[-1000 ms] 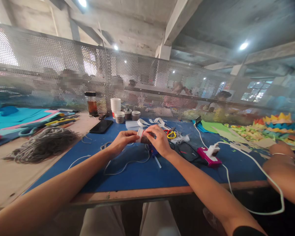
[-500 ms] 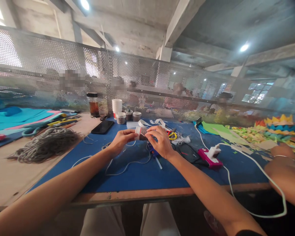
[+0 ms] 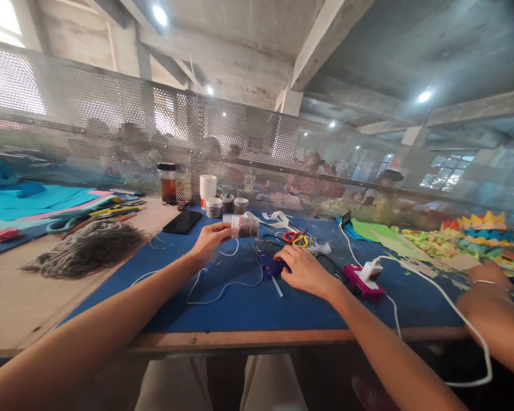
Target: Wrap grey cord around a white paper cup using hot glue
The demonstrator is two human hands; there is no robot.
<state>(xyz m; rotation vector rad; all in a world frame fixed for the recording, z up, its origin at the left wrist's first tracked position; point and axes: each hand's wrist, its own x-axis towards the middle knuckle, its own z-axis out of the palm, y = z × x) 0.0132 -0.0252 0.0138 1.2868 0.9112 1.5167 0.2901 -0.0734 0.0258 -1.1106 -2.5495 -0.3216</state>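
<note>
A paper cup (image 3: 245, 226), lying sideways and partly wrapped in grey-brown cord, is held above the mat at its white end by my left hand (image 3: 214, 240). My right hand (image 3: 304, 268) is down at a blue glue gun (image 3: 269, 264), its fingers and thumb curled round the gun's near side. A clear glue stick (image 3: 277, 286) juts from the gun toward me. Just beyond my right hand lie scissors (image 3: 300, 238) with red and yellow handles. A thin grey cord (image 3: 223, 288) loops across the blue mat (image 3: 167, 311).
At the back stand a jar of dark liquid (image 3: 168, 185), stacked paper cups (image 3: 208, 187) and several small cups. A phone (image 3: 182, 222) and a grey cord bundle (image 3: 85, 248) lie left. To the right are a magenta power strip (image 3: 363, 282), a white cable and another person's arm (image 3: 492, 308).
My right hand has left the cup and moved down and right to the glue gun. My left hand still holds the cup, now showing more of its cord wrapping.
</note>
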